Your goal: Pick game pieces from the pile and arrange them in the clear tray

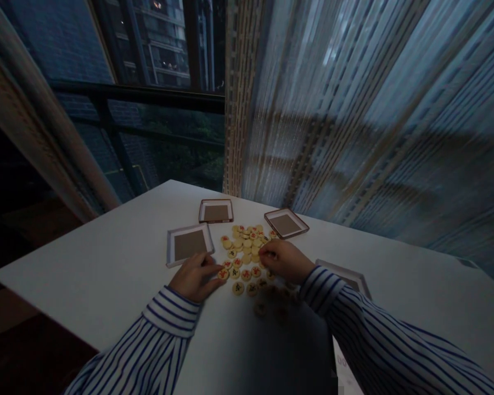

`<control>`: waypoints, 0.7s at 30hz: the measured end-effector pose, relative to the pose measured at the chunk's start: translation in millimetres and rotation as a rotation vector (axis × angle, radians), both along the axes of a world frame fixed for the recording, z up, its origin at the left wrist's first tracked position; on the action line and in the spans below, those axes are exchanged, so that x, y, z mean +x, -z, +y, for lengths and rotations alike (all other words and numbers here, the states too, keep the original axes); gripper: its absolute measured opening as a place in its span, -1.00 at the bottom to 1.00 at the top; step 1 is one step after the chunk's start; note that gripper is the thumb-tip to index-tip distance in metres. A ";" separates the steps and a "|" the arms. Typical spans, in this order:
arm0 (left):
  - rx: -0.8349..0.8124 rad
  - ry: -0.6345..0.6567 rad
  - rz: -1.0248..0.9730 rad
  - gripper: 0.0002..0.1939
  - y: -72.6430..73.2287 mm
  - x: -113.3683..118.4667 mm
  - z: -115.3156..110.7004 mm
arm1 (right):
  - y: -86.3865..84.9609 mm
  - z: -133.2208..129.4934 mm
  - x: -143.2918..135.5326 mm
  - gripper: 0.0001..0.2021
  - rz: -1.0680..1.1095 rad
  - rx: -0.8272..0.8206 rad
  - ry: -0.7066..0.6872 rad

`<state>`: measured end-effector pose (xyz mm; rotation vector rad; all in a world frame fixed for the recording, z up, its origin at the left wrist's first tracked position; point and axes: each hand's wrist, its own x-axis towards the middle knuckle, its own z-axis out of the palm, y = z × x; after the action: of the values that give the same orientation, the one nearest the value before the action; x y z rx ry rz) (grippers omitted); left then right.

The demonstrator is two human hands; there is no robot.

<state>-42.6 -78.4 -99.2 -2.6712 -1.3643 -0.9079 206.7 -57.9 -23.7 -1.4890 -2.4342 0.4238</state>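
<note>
A pile of round, cream-coloured Chinese chess pieces [247, 243] lies mid-table, some face down, others showing red or black characters. At the pile's left edge, my left hand [194, 276] has its thumb and forefinger on either side of a red-marked Chinese chess piece [223, 274]. My right hand [286, 259] is over the right side of the pile with its fingertips pinched together. Whatever is between those fingertips is too small and dim to make out. Several face-up pieces, among them a black-marked piece [237, 288], lie spread nearer to me, partly in shadow.
Around the pile on the white table [119, 263] sit shallow trays: a left tray [169, 248], a back tray [216, 202], a back-right tray [300, 229] and a right tray [337, 267], partly behind my sleeve. A curtain [313, 109] and window railing [148, 97] stand beyond the table's far edge.
</note>
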 end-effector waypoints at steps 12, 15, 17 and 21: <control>0.032 0.030 -0.049 -0.73 10.3 0.4 0.5 | 1.8 6.6 -0.9 -0.76 -0.113 0.056 -0.029; 0.027 0.030 -0.044 -0.72 10.8 1.3 -1.1 | 1.8 4.1 -1.0 -0.76 -0.117 0.051 -0.032; 0.022 0.020 -0.043 -0.72 10.4 2.1 -2.7 | 2.0 2.9 -1.5 -0.76 -0.119 0.053 -0.041; 0.026 0.029 -0.048 -0.71 11.1 3.4 -4.6 | 3.2 2.0 -3.3 -0.76 -0.133 0.057 -0.061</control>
<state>-39.2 -83.0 -110.3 -2.6739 -1.3170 -0.9919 203.4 -55.9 -27.0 -1.4661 -2.5762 0.2724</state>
